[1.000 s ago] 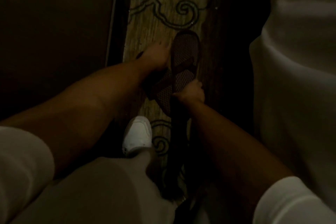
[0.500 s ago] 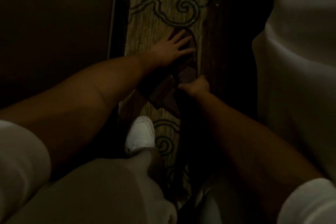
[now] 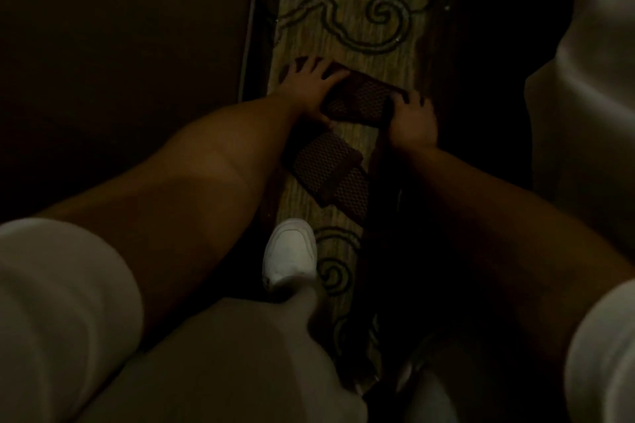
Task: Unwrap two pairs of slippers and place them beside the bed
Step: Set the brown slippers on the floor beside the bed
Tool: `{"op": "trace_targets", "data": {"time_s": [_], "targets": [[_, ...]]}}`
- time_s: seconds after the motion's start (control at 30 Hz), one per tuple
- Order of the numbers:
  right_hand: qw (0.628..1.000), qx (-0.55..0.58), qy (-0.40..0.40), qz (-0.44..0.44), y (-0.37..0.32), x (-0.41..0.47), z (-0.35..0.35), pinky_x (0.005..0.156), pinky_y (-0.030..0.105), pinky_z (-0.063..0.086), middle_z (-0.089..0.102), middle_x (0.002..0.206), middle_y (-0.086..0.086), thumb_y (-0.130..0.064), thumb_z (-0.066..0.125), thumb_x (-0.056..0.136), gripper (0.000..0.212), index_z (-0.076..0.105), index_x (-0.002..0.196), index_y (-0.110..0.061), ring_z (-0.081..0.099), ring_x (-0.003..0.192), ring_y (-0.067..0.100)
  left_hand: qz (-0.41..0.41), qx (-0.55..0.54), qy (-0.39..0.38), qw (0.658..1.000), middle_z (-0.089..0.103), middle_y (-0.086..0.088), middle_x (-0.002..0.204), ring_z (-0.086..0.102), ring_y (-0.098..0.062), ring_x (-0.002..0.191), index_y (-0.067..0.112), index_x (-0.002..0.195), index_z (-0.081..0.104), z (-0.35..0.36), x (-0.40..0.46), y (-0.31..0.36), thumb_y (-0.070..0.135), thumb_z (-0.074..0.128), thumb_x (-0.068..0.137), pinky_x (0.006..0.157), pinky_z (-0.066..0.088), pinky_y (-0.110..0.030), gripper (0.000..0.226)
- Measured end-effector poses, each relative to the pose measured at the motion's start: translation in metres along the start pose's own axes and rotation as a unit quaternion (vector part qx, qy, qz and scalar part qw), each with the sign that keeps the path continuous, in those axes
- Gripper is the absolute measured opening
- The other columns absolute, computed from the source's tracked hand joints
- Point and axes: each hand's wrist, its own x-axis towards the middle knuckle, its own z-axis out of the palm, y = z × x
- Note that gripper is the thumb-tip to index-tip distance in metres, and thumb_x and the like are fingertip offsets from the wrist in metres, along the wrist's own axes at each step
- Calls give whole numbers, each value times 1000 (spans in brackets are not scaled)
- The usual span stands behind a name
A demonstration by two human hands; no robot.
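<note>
The person is wearing short white sleeves (image 3: 62,302), seemingly pale trousers (image 3: 223,364) and a white sneaker (image 3: 290,252).

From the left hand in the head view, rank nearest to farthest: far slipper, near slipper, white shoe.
1. Far slipper: touching the left hand, on its right.
2. Near slipper: just below, on the carpet.
3. White shoe: lowest, toward the person.

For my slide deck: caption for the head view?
Both hands, left and right, set a slipper on the carpet beside another.
</note>
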Motion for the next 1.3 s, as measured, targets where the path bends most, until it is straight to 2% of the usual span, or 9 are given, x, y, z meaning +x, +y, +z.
{"op": "trace_targets", "data": {"time_s": [0.1,0.2,0.37,0.53,0.67,0.77,0.9,1.1,1.3], "targets": [[989,107,-40,91,7,-5,11,116,52,35,29,160,22,-9,53,99,67,24,159,-12,37,143,44,-23,-23,-9,999,6,-17,169,6,-44,153,38,161,11,3,-4,-15,69,77,71,114,13,-73,117],[959,217,5,181,0,-10,13,113,48,41,44,151,21,-12,61,95,68,29,155,-9,46,139,39,-55,-35,-30,997,11,-21,167,14,-47,151,41,160,12,-4,-4,-22,66,77,74,112,17,-74,111],[865,441,44,234,-17,-6,3,102,33,45,57,144,19,-28,68,92,65,44,148,-5,56,131,33,-98,-56,31,993,34,-25,153,34,-46,140,26,158,27,-5,-9,-6,54,79,77,112,31,-62,100],[930,313,45,188,-22,-15,6,104,36,42,55,143,18,-28,62,96,56,48,145,-5,54,132,33,-144,-68,49,986,30,-25,158,30,-42,144,18,156,29,8,-16,4,54,73,83,115,26,-57,93],[972,160,-53,166,-24,-41,20,109,44,40,38,158,15,-45,66,92,86,25,157,-8,41,141,36,-46,17,114,992,43,-27,146,39,-43,137,8,143,45,9,-33,10,52,68,84,110,30,-54,77],[977,35,-181,109,-32,-52,18,113,52,37,31,162,19,-66,70,81,106,26,158,-7,32,147,39,29,49,95,994,51,-24,133,48,-41,122,5,131,54,28,-49,21,54,62,87,99,37,-49,67],[961,-104,-252,52,-57,-69,32,112,67,27,19,166,21,-67,65,84,108,16,161,-9,23,149,43,73,53,17,996,47,-20,139,44,-39,124,11,141,49,39,-59,29,76,62,78,100,37,-49,91],[961,-207,-182,22,-66,-96,46,111,72,24,22,164,22,-29,30,108,59,16,160,-5,24,147,47,112,150,-42,981,24,-20,161,27,-38,146,19,162,12,51,-79,25,66,75,74,114,29,-56,118],[987,-126,-90,-43,-46,-96,35,108,54,40,45,149,18,-27,54,100,58,31,151,-9,45,136,37,99,163,-19,982,37,-27,146,42,-43,129,22,162,7,45,-83,29,64,75,72,104,38,-51,120]]}}
